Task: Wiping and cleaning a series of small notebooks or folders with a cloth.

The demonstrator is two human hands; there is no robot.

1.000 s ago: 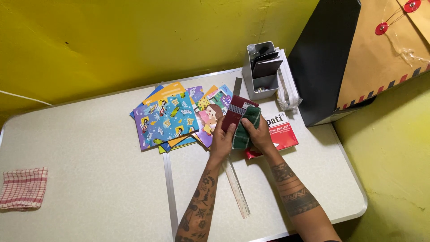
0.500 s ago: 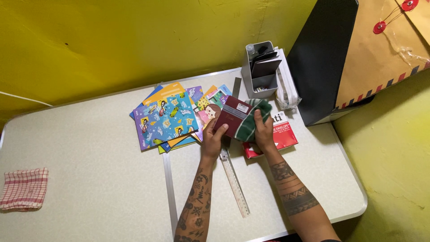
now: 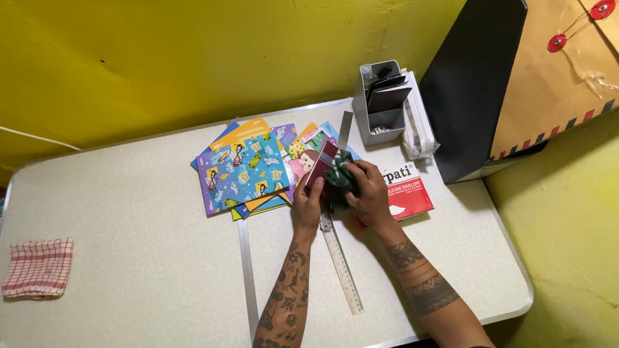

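My left hand (image 3: 308, 207) holds a small dark red booklet (image 3: 322, 164) upright by its lower edge, above the table. My right hand (image 3: 369, 193) grips a crumpled dark green cloth (image 3: 341, 178) and presses it against the booklet's right side. Both hands hover over a clear plastic ruler (image 3: 340, 256) that lies lengthwise on the table. A fan of colourful patterned notebooks (image 3: 243, 171) lies just left of the hands.
A red and white packet (image 3: 406, 191) lies right of my hands. Behind it stand a grey desk organiser (image 3: 380, 103), a white bundle (image 3: 420, 125), and a black folder with a brown string envelope (image 3: 548, 84). A red checked cloth (image 3: 37, 268) lies far left.
The booklet has turned from lying flatter across my hands to standing more upright, and the green cloth has bunched up against it under my right hand. Both hands shifted slightly left.
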